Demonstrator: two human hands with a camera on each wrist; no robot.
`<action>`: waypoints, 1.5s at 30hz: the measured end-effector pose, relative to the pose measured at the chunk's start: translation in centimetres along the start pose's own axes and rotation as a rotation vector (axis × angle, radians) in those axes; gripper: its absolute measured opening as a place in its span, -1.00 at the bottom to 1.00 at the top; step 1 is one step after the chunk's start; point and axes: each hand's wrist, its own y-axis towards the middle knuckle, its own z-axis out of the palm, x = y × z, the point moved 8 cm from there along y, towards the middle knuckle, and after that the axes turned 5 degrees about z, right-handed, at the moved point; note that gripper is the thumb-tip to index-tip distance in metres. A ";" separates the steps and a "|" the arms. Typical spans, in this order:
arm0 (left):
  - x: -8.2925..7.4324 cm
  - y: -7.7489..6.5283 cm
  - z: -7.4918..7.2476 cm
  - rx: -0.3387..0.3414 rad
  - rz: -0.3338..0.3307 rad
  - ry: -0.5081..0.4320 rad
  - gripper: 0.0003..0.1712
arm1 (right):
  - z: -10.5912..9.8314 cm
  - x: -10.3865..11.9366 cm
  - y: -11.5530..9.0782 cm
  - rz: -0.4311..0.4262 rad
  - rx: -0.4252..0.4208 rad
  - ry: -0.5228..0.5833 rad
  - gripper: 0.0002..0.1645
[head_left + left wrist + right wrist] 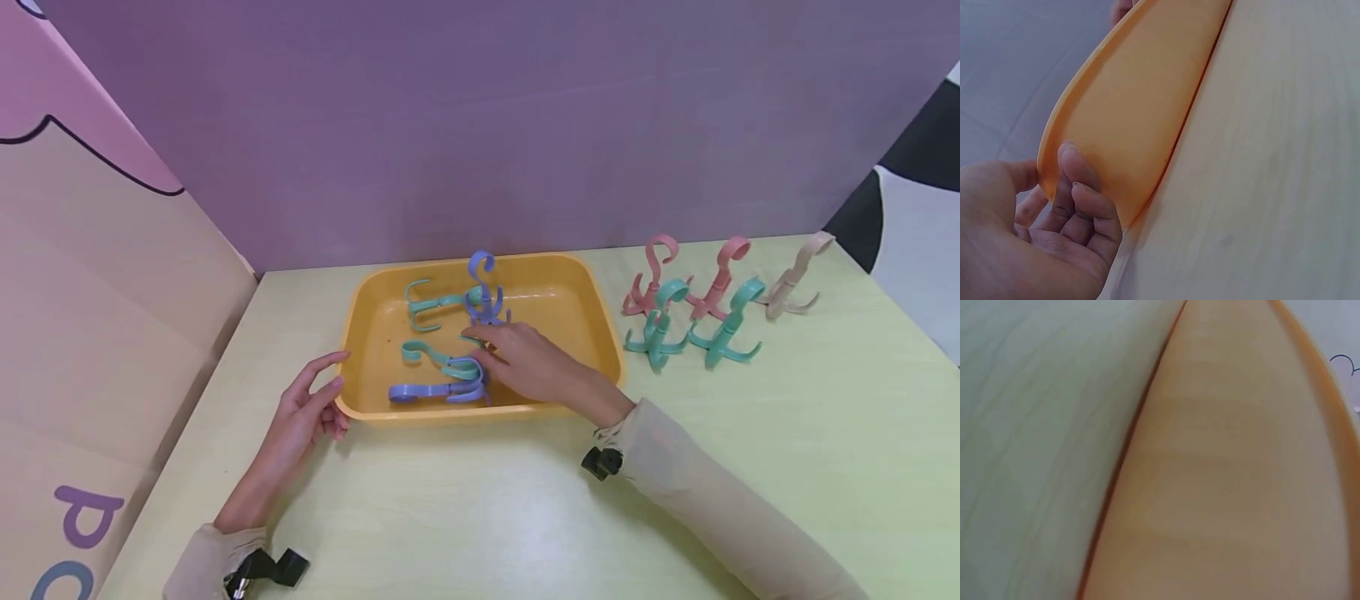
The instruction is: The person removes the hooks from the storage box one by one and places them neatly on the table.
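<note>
My left hand (pixel 300 417) grips the left front corner of a yellow plastic tray (pixel 555 412); in the left wrist view its fingers (pixel 1099 209) curl at the tray's outer wall. Inside the tray, my right hand (pixel 528 360) pinches a teal claw hook (pixel 427 348) near its prongs, partly hidden by the fingers. A purple claw hook (pixel 420 391) lies just in front of it, overlapping its prongs. Behind the hand stands another purple hook (pixel 484 292), curl upward, and a second teal hook (pixel 438 304) lies on its side. The right wrist view shows only the tray's outer wall (pixel 1222 462).
On the table right of the tray stand two pink hooks (pixel 651 279) at the back, two teal hooks (pixel 656 333) in front and a pale beige hook (pixel 797 279) farthest right. A purple wall panel (pixel 525 125) rises behind the table, and a printed panel (pixel 90 317) borders the left.
</note>
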 end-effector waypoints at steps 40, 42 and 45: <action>-0.2 0.2 0.2 -0.003 -0.001 0.053 -0.45 | -5.1 0.2 -1.3 -0.063 -0.158 -0.270 -0.81; -0.2 0.2 0.3 -0.002 -0.003 0.053 -0.45 | -3.5 1.6 -1.3 -0.132 -0.153 -0.282 -0.83; -0.1 0.2 0.4 0.000 -0.007 0.044 -0.44 | -1.1 2.8 -1.3 -0.181 -0.109 -0.332 -0.86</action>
